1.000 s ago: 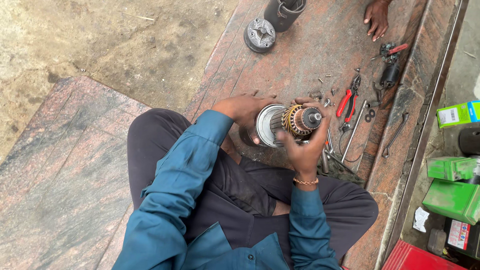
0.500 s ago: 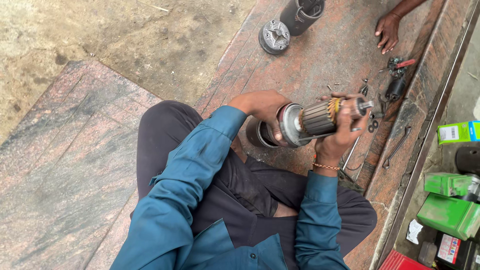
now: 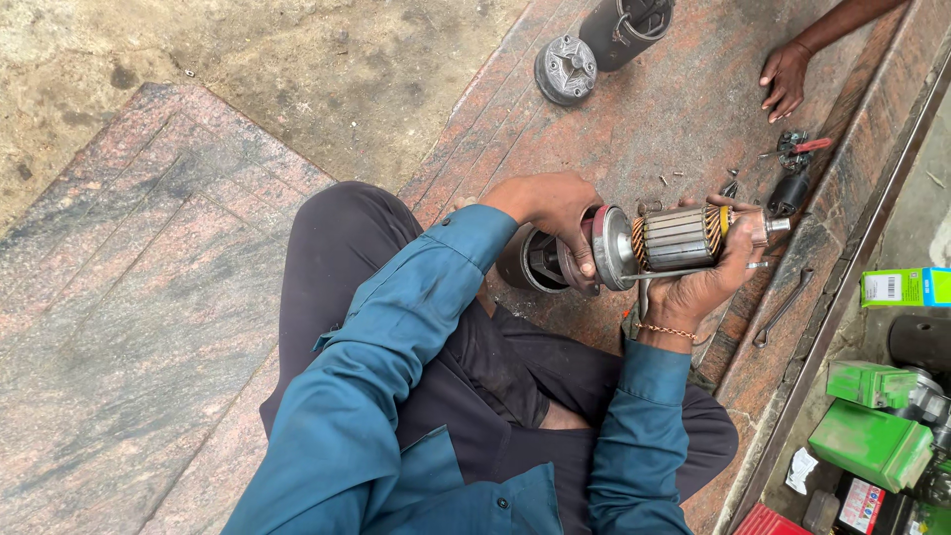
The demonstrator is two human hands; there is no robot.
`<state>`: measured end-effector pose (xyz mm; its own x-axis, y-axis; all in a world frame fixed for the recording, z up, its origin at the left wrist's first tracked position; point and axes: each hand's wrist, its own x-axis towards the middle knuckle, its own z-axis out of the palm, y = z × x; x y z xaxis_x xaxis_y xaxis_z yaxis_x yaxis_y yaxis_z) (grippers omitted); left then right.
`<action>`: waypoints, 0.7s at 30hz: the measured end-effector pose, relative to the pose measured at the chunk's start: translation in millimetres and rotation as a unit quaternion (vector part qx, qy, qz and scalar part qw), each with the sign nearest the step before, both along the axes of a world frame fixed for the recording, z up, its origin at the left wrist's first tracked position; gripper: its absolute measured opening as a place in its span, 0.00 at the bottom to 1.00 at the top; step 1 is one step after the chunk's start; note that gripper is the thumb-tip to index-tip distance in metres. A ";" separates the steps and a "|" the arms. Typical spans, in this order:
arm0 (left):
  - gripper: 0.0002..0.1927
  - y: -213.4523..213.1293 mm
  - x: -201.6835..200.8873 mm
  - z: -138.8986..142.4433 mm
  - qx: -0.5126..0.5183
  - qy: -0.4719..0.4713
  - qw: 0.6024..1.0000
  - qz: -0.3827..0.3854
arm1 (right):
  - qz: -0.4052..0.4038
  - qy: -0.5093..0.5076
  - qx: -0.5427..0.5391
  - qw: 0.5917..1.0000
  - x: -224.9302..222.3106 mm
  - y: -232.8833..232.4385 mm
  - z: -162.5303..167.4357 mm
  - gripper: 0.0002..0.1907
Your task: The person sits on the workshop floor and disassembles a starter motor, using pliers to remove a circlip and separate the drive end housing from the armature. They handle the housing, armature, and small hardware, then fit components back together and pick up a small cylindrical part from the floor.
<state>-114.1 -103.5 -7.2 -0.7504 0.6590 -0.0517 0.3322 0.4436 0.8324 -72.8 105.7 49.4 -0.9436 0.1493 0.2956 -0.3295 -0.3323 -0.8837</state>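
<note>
**Rotor drawn clear of its housing, held level between both hands**

Since the earlier frame, the rotor has swung from end-on to lying sideways, and more of it shows outside the dark housing. It sits above the person's lap, over the reddish stone slab. The right hand cups it from beneath, fingers closed around the copper end and shaft tip. The left hand is clamped over the silver end plate, fingers wrapped down its rim. To do this step well, the shaft is best kept in line with the housing, so the windings do not scrape, with support under the heavy middle. Loose screws, red-handled pliers and a spanner lie near. Another person's hand rests farther up the slab, beside a round grey cover.
</note>
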 end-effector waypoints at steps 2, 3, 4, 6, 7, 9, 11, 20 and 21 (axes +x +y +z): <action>0.42 -0.3 0.8 0.0 0.004 -0.001 1.000 0.002 | 0.004 -0.009 -0.003 1.000 -1.2 3.1 -1.0 0.12; 0.42 -0.4 1.3 -0.4 0.009 -0.003 1.000 0.003 | 0.006 -0.013 -0.004 1.000 -2.2 5.1 -1.3 0.13; 0.42 -0.5 1.9 -0.9 0.015 -0.005 1.000 0.004 | 0.012 -0.015 -0.013 1.000 -3.4 6.9 -1.4 0.13; 0.41 0.2 2.4 -2.2 0.021 0.011 1.000 0.009 | 0.026 -0.017 -0.030 0.999 -7.0 10.5 -1.7 0.13; 0.40 1.1 2.6 -3.1 0.024 0.018 0.999 0.011 | 0.024 -0.024 -0.032 0.999 -9.1 11.8 -2.0 0.13; 0.40 3.6 2.6 -4.6 0.032 0.021 0.999 0.011 | 0.021 -0.037 -0.037 0.998 -12.5 13.6 -2.7 0.14; 0.40 6.2 2.2 -6.2 0.033 0.017 0.999 0.013 | 0.014 -0.045 -0.050 0.998 -14.6 14.5 -3.4 0.14; 0.41 0.5 7.3 -15.0 0.035 0.013 0.999 0.012 | 0.058 -0.075 0.005 0.995 -12.6 17.6 7.1 0.10; 0.41 -0.2 8.0 -15.6 0.045 0.014 0.999 0.011 | 0.063 -0.090 0.003 0.994 -12.8 17.9 8.9 0.09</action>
<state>-106.2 -103.7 -22.8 -0.7654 0.6429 0.0283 0.3469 0.3753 0.8595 -85.5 123.6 58.4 -0.9923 0.0257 0.1209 -0.1221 -0.3548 -0.9269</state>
